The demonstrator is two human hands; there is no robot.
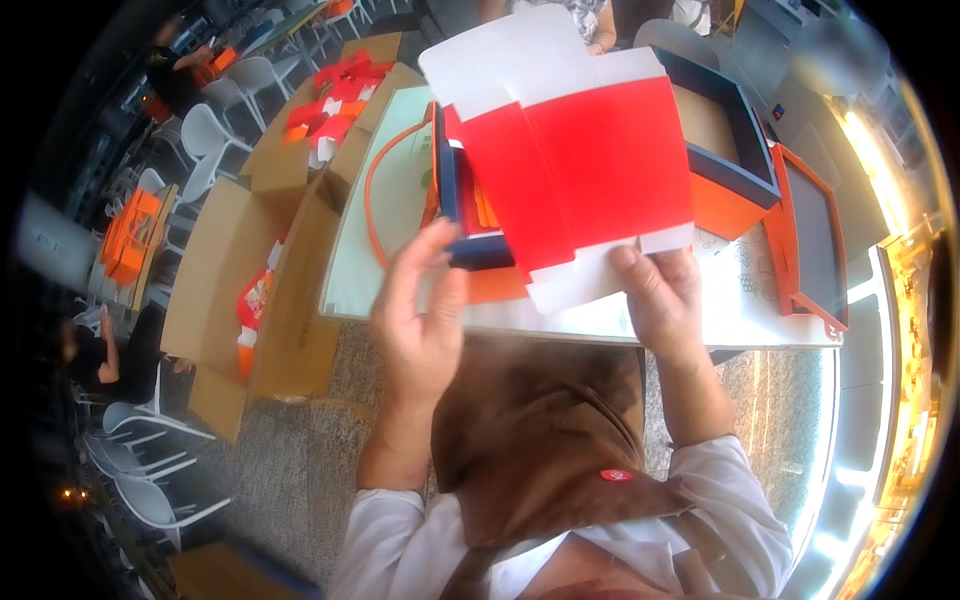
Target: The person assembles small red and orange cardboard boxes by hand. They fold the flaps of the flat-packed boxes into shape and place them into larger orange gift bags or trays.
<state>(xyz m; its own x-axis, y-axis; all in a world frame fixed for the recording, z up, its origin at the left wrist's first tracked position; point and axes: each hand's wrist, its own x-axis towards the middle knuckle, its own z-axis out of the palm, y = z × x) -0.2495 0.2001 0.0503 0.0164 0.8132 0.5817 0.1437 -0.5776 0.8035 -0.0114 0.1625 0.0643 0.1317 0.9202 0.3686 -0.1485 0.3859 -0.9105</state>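
Note:
A flat, partly folded red carton (pixel 610 150) with white flaps is held up in front of me. My right hand (pixel 662 295) pinches its lower white flap between thumb and fingers. My left hand (pixel 420 315) is raised left of the carton's lower corner, fingers apart and slightly blurred, holding nothing. Behind the carton, an orange gift box with a dark blue inner wall (pixel 490 250) stands on the table, mostly hidden; orange and red pieces show inside it. An orange strap (pixel 372 190) loops out at its left.
Another blue-walled orange box (pixel 735 180) and an orange lid or tray (pixel 805 235) lie on the right of the white table (pixel 745 310). Large cardboard boxes (pixel 300 270) with red and orange cartons stand left. White chairs (pixel 205 140) and other people are beyond.

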